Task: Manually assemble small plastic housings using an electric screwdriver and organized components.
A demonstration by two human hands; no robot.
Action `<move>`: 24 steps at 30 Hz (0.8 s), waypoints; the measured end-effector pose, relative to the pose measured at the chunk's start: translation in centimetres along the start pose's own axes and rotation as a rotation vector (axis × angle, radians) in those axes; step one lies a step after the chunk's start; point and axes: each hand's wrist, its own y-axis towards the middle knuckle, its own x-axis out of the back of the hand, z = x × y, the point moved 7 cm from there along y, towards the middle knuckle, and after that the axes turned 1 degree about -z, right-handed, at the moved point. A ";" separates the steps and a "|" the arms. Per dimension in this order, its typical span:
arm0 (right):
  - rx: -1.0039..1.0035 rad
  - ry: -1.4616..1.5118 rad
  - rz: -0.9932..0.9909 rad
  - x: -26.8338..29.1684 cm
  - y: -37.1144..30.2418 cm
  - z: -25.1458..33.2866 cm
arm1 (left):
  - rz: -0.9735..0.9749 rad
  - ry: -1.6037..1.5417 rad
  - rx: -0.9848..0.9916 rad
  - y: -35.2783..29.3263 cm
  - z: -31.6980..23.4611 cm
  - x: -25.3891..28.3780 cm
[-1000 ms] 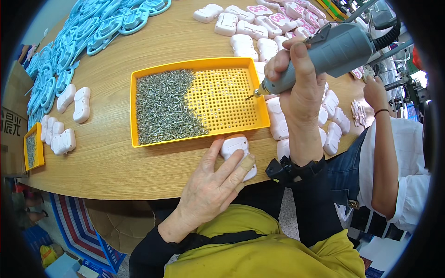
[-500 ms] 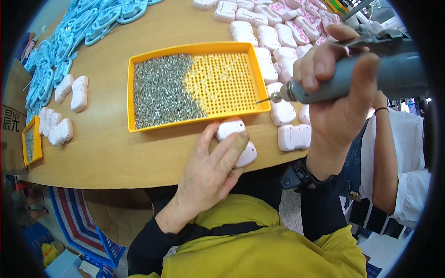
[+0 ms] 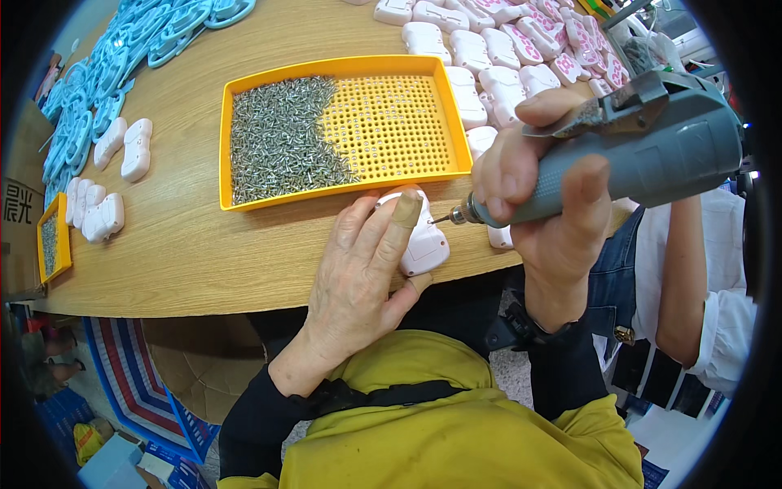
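In my right hand (image 3: 554, 196) is a grey-blue electric screwdriver (image 3: 627, 155), my fingers and thumb wrapped round its body. Its thin bit points left, with the tip at the right side of a pale pink plastic case (image 3: 425, 244). My left hand (image 3: 362, 248) grips that case near the table's front edge, fingers over its top and thumb at its lower end. A covering wraps one left fingertip. Just beyond the case lies a yellow tray (image 3: 285, 196), its left half heaped with small screws (image 3: 281, 138), its right half a grid of holes holding some screws.
Pale pink cases (image 3: 501, 90) crowd the table's far right, some with pink patterns. Light blue plastic frames (image 3: 163, 33) pile up at far left. Several pink cases (image 3: 103, 218) and a small yellow screw tray (image 3: 54, 236) sit left. Another person's arm (image 3: 680, 285) is at right.
The screwdriver has moved from the tray's right corner, leftward and nearer, to the pink case. My left hand still holds the case. The view has shifted slightly.
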 end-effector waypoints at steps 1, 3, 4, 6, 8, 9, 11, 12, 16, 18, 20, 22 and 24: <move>0.000 -0.006 -0.009 0.0 0.0 -0.1 | 0.001 -0.002 0.003 0.1 0.0 0.0; -0.003 -0.011 -0.020 -0.1 0.1 -0.3 | 0.003 -0.005 0.007 0.1 0.1 -0.2; -0.013 -0.024 -0.036 -0.2 0.1 -0.3 | -0.002 -0.008 0.012 0.0 0.2 -0.2; -0.023 -0.037 -0.052 -0.5 0.1 -0.3 | -0.008 -0.013 0.017 0.0 0.2 -0.2; -0.021 -0.035 -0.078 -0.6 0.0 -0.1 | -0.011 -0.023 0.023 0.1 0.3 -0.2; -0.021 -0.036 -0.079 -0.6 0.1 -0.3 | -0.011 -0.024 0.023 0.1 0.2 -0.2; 0.058 -0.063 -0.007 -0.9 0.2 -0.2 | -0.013 -0.028 0.024 0.2 0.1 -0.1; 0.058 -0.062 -0.007 -1.0 0.2 -0.4 | -0.013 -0.028 0.025 0.2 0.1 -0.1; -0.006 0.004 -0.038 -1.3 -0.1 -1.4 | -0.016 -0.018 0.033 0.3 -0.1 0.0; -0.018 0.022 -0.043 -1.2 0.0 -1.4 | -0.016 -0.001 0.045 0.7 -0.5 0.0; 0.029 0.000 0.050 -1.3 0.2 -1.3 | 0.067 0.156 0.047 1.3 -0.8 -0.7; 0.016 -0.028 0.053 -0.4 0.4 0.9 | 0.034 0.166 0.079 0.5 -0.5 0.3; 0.146 0.040 -0.013 4.3 -0.8 4.1 | -0.041 0.206 0.052 -1.1 -0.6 1.8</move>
